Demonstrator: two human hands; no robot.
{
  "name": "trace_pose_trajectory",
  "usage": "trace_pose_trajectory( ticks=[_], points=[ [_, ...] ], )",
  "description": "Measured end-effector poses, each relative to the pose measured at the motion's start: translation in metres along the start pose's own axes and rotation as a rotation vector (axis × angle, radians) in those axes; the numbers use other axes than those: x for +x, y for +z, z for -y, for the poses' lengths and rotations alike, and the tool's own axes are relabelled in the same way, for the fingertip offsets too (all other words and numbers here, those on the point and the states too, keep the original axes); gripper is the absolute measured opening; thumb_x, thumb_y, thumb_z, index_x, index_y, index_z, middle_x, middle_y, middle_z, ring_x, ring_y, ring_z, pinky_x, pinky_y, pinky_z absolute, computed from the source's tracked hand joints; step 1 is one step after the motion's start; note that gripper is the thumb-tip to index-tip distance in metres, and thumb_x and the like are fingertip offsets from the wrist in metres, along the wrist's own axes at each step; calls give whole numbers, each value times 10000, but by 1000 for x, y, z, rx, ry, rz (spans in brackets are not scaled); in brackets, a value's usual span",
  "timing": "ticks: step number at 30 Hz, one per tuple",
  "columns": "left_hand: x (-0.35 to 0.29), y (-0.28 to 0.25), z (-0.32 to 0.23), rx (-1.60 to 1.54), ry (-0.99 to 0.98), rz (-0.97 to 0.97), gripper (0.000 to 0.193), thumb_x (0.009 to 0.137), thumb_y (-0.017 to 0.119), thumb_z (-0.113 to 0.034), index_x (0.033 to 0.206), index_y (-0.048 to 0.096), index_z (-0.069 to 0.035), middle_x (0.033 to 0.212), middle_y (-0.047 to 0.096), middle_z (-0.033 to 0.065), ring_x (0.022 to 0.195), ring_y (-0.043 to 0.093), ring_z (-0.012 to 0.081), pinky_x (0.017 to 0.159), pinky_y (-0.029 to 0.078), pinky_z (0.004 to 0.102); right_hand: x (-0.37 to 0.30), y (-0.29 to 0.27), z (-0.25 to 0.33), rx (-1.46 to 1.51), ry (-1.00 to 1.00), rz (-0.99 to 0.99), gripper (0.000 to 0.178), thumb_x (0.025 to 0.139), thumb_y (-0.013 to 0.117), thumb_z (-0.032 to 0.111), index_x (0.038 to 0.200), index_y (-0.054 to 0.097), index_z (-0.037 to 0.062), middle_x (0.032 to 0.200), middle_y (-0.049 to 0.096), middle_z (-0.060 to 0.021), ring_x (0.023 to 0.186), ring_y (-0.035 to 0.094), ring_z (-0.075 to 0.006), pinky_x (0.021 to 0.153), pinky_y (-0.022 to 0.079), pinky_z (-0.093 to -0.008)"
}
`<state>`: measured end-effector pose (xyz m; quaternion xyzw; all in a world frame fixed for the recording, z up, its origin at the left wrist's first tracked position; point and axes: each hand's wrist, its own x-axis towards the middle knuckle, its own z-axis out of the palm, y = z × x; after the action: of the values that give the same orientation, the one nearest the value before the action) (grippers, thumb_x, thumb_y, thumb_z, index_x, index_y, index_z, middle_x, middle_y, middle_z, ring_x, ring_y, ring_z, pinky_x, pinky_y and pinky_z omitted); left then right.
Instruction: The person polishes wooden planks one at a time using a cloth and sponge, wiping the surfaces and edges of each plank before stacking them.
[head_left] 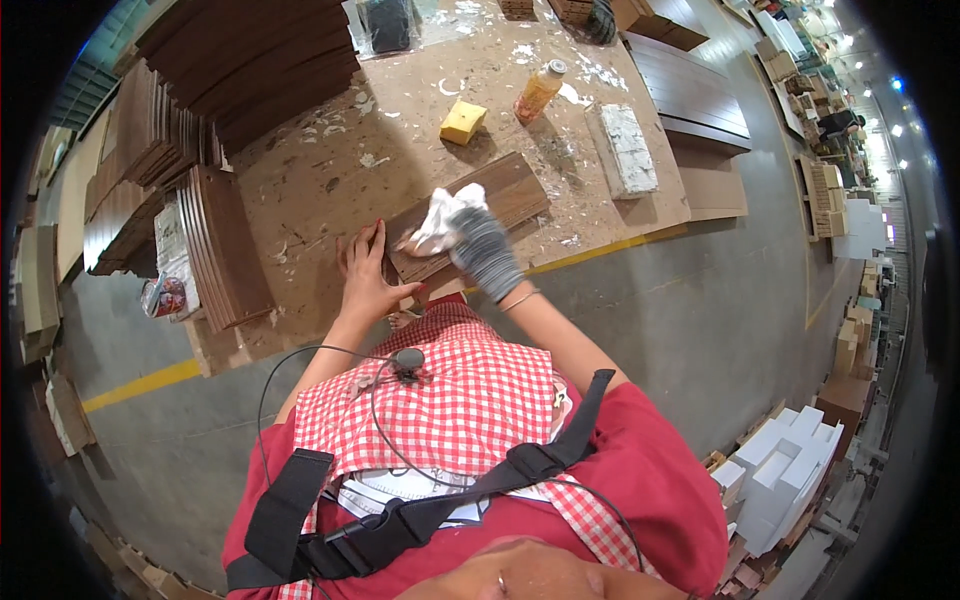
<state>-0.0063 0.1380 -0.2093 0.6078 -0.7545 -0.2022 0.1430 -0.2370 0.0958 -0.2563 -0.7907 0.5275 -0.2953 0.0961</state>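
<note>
Standing beyond board [515,190]: bottle [541,90], amber contents [532,104]

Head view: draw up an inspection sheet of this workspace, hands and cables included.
Surface: brown worktable, strewn with pale flakes.
Things in hand: brown board, white cloth on it.
Clutter: yellow block, bottle, white block, stacked boards.
Hands: bare left hand, fingers spread, at the board's left end; gloved right hand holding the cloth.
Cables: black cable looping over the checked apron.
Surroundings: grey floor, yellow line, white pieces stacked to the right.

Grey floor [670,310] with yellow lines [148,384].
</note>
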Motion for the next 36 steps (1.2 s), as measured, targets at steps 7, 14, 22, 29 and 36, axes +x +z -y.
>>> trace_pose_trajectory(
  ticks=[7,14,22,29,36],
  points=[
    [-1,-7,-6,26,-27,24,1197,569,836,-531,1515,237,-107,1453,348,143,1399,259,292,1179,33,504,59,-64,-100,-222,222,-164,200,761,584,94,931,675,41,960,648,-186,931,607,-345,884,473,-410],
    [-4,2,1,-52,-60,-7,1191,554,849,-504,1509,256,-110,1441,353,148,1382,277,317,1171,57,518,73,-106,-64,-199,221,-324,169,793,516,97,880,650,40,935,639,-184,902,605,-329,835,477,-413],
    [1,2,4,-86,-29,-6,1196,560,841,-517,1512,243,-110,1448,345,156,1374,277,345,1165,79,524,28,-47,3,-350,-139,11,265,776,497,46,1001,636,39,1015,626,-162,1021,574,-324,965,437,-393],
    [5,-28,3,-54,93,120,975,697,774,-493,1480,339,-108,1462,352,155,1373,282,343,1166,72,527,35,-88,-53,-9,67,-165,190,750,537,55,913,635,63,907,626,-148,910,583,-331,873,446,-410],
    [13,-17,15,-1,113,67,497,917,583,-315,1401,489,-251,1517,334,40,1388,275,301,1174,47,504,-27,-22,38,121,-118,103,163,728,663,85,886,702,102,954,650,-97,936,622,-265,866,505,-386]
  ],
)
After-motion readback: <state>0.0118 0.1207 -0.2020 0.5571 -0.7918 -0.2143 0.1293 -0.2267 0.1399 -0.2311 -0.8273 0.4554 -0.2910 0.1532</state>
